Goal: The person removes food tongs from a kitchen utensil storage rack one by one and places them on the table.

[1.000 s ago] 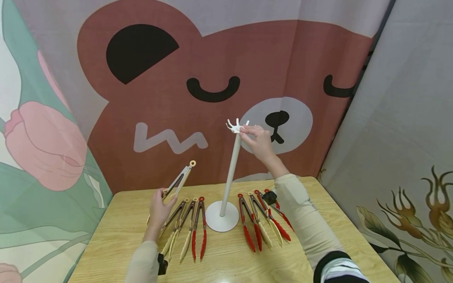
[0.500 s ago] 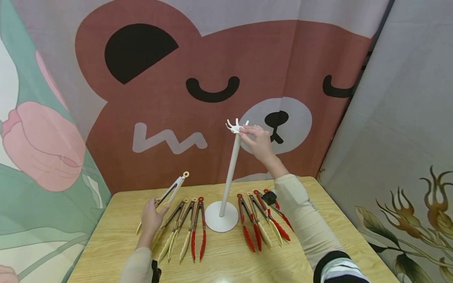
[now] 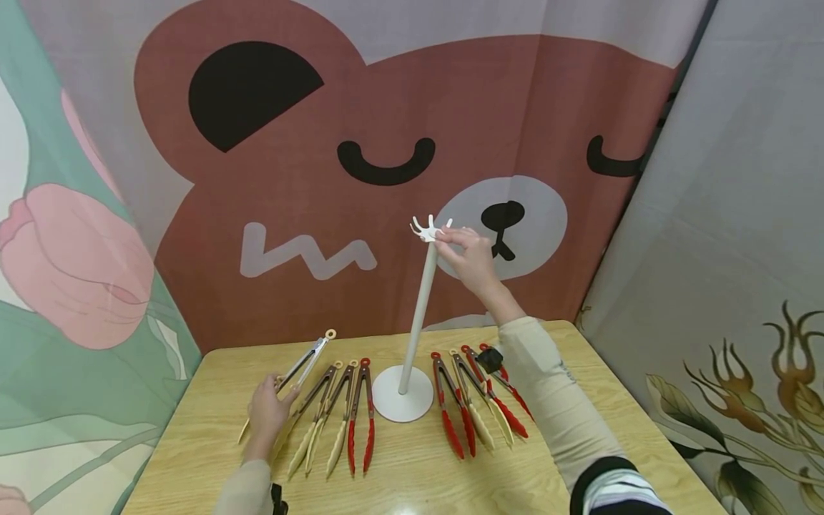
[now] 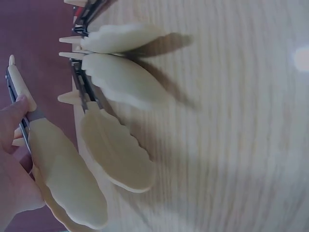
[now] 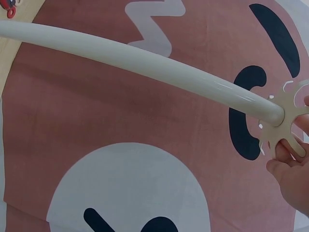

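Observation:
My left hand (image 3: 267, 411) grips a pair of cream-tipped tongs (image 4: 67, 169) at the table's left side, the ring end pointing up and toward the back. In the left wrist view their scalloped heads lie alongside another pair of cream tongs (image 4: 118, 145) on the table. My right hand (image 3: 475, 261), raised over the table, pinches one arm of the hooked top (image 3: 425, 232) of a white stand (image 3: 418, 322). The right wrist view shows thumb and fingers around that hook (image 5: 292, 142). The stand's round base (image 3: 403, 408) rests on the wood, its pole slightly slanted in view.
Left of the base lie cream tongs and a red-tipped pair (image 3: 352, 443), spread open. Several more red and cream tongs (image 3: 448, 425) lie to its right, partly under my right forearm. A bear-print curtain (image 3: 290, 179) hangs right behind the wooden table (image 3: 193, 443).
My left hand has moved down and to the left, carrying the tongs lower toward the table. My right hand stays on the hook, and the stand has not moved.

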Tool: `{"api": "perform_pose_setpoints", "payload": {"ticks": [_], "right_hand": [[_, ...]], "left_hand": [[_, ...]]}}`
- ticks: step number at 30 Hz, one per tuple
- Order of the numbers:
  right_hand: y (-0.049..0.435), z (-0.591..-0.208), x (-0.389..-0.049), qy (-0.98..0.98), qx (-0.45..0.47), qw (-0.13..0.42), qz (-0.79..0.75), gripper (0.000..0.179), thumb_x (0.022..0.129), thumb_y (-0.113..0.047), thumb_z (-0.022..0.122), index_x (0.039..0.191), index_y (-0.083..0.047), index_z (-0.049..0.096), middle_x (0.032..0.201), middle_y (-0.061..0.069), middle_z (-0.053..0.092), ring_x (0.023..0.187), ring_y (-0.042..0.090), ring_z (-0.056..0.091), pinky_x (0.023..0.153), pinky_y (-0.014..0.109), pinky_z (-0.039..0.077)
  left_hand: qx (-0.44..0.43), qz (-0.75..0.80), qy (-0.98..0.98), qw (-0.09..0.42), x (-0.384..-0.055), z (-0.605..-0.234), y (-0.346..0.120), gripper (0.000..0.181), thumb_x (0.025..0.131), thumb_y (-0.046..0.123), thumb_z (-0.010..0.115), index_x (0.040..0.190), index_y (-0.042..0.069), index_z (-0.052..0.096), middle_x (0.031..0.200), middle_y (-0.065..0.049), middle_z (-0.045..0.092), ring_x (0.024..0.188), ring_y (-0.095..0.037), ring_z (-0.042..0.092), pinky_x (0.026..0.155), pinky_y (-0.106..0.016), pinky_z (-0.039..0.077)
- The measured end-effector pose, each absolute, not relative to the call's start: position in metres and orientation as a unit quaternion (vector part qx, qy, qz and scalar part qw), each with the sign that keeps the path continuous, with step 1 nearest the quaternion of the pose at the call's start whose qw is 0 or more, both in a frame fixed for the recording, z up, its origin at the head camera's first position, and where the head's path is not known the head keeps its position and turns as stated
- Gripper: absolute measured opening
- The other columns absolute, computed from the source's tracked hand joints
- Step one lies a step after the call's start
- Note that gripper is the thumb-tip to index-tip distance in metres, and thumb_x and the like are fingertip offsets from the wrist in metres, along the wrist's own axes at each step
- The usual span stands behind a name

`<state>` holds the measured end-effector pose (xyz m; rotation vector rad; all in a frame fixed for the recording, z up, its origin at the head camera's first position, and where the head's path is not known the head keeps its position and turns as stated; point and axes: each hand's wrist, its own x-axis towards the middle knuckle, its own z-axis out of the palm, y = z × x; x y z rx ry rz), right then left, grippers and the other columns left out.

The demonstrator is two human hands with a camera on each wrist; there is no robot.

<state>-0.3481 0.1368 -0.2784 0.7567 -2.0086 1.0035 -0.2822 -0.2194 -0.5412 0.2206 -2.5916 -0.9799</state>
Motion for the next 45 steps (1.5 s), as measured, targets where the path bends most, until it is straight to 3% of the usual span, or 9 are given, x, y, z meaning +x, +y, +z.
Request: {"api": "perform_pose_setpoints", "payload": {"ticks": [33,45], "right_hand": [[0.142,-0.281,-0.348,-0.791,0.286,0.375,0.389,0.019,0.079,-0.008,0.065,0.095,0.003,0.068,0.1,0.017,0.063,0.098,0.031,0.057,0.099,0.037,0.03],[0.144,-0.281,-0.349,-0.784,0.292,0.386,0.389,0.019,0.079,-0.008,0.065,0.093,0.003,0.068,0.098,0.017,0.064,0.095,0.03,0.058,0.097,0.037,0.033]], "left_hand": [[0.102,-0.3,-0.935,0.161,-0.265,-0.561,-0.229,0.046,0.08,0.025,0.065,0.109,-0.006,0.047,0.095,-0.031,0.054,0.089,-0.046,0.05,0.072,-0.055,0.036],[0.105,-0.292,-0.941,0.132,-0.268,-0.565,-0.227,0.049,0.081,0.027,0.063,0.111,-0.008,0.045,0.092,-0.032,0.053,0.085,-0.048,0.051,0.068,-0.054,0.037]]}}
